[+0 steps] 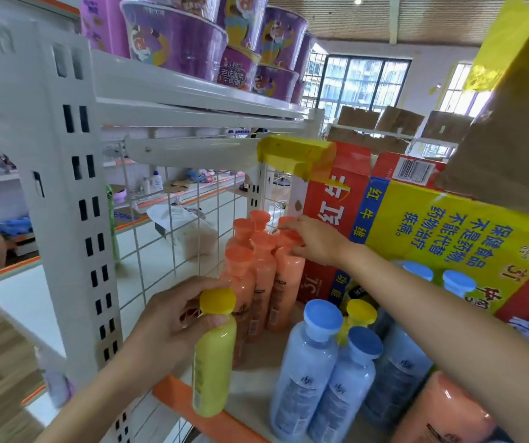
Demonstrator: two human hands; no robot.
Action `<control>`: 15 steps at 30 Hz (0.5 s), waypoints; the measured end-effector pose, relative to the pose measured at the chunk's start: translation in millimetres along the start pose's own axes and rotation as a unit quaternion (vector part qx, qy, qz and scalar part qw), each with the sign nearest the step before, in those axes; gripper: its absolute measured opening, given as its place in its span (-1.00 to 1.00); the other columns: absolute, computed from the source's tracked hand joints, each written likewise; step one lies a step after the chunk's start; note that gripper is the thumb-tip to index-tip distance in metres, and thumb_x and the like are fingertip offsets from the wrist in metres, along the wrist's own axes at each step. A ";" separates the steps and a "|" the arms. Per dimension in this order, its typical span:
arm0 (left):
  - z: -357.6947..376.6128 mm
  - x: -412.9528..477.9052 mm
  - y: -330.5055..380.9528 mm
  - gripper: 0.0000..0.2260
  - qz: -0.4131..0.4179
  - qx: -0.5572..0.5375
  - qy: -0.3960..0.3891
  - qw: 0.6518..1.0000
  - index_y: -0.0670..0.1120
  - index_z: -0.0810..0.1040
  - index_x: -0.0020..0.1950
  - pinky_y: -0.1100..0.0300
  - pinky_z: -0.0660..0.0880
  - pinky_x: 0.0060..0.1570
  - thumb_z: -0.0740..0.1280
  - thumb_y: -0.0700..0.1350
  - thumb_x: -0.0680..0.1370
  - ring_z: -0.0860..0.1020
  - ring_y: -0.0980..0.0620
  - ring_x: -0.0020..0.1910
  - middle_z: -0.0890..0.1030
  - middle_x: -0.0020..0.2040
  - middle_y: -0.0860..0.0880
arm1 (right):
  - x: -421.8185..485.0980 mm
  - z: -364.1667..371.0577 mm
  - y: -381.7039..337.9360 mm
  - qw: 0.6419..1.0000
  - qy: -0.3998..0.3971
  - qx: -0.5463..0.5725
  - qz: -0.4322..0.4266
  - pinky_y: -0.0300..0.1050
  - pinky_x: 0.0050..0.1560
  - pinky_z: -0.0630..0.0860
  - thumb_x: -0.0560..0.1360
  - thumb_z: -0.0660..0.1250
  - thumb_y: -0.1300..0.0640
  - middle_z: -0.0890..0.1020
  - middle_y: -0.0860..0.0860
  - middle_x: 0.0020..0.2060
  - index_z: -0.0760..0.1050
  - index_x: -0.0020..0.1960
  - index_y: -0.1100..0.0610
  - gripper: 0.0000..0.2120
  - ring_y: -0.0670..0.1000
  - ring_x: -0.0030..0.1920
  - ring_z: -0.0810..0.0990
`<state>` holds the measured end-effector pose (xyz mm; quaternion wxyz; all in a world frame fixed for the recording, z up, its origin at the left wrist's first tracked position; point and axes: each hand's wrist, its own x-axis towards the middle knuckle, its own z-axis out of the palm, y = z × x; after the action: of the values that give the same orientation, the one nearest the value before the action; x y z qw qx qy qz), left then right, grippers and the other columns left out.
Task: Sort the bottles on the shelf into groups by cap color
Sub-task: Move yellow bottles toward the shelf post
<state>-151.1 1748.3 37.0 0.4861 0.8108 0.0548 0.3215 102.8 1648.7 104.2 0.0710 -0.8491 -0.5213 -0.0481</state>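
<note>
My left hand point(170, 318) grips a yellow bottle with a yellow cap point(213, 362) by its neck, at the shelf's front left edge. My right hand point(314, 239) reaches to the back and holds the cap of an orange bottle point(288, 279), which stands in a tight cluster of several orange-capped bottles point(250, 270) against the wire grid. Two blue-capped bottles point(320, 369) stand at the front middle. A second yellow-capped bottle point(360, 311) shows behind them. More blue caps point(458, 281) show under my right forearm. Another orange bottle point(445, 410) lies at the front right.
A red and yellow carton point(432, 231) stands at the back right of the shelf point(189, 398). A white wire grid point(161, 225) and an upright post point(74, 219) bound the left side. Purple noodle cups point(193, 43) fill the shelf above. A person stands at far left.
</note>
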 end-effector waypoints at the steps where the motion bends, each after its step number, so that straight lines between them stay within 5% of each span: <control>1: -0.9 1.4 1.1 -0.60 0.005 -0.002 -0.001 1.000 0.24 0.55 -0.03 0.55 0.40 -0.11 0.42 -0.28 0.38 0.56 0.31 -0.03 0.62 -0.08 0.28 | -4.4 -2.8 -1.8 1.000 -0.005 0.004 0.001 -0.04 0.17 0.42 0.48 0.32 0.06 0.42 0.11 0.26 0.30 0.39 0.10 -0.49 0.11 0.23 0.44; 8: 1.1 8.0 12.8 -0.69 0.039 -0.036 -0.018 0.998 0.22 0.58 -0.04 0.52 0.42 -0.08 0.51 -0.07 0.30 0.57 0.25 -0.04 0.61 -0.03 0.22 | -62.2 -29.5 -11.9 0.996 0.054 0.028 0.058 -0.02 0.29 0.37 0.51 0.28 -0.04 0.37 0.02 0.38 0.24 0.43 0.01 -0.47 0.05 0.35 0.37; 15: 14.1 -0.3 42.5 -0.71 0.081 -0.046 -0.023 0.995 0.31 0.59 -0.09 0.52 0.43 -0.07 0.39 0.14 0.20 0.57 0.26 -0.03 0.60 0.00 0.23 | -143.8 -50.6 -9.1 0.989 0.050 -0.085 0.113 -0.03 0.17 0.43 0.54 0.22 -0.07 0.37 -0.01 0.35 0.21 0.43 -0.02 -0.50 0.03 0.31 0.39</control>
<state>-152.8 1715.4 67.3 0.4961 0.7967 -0.0374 0.3431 29.3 1517.8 132.3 0.0298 -0.9019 -0.4120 -0.1266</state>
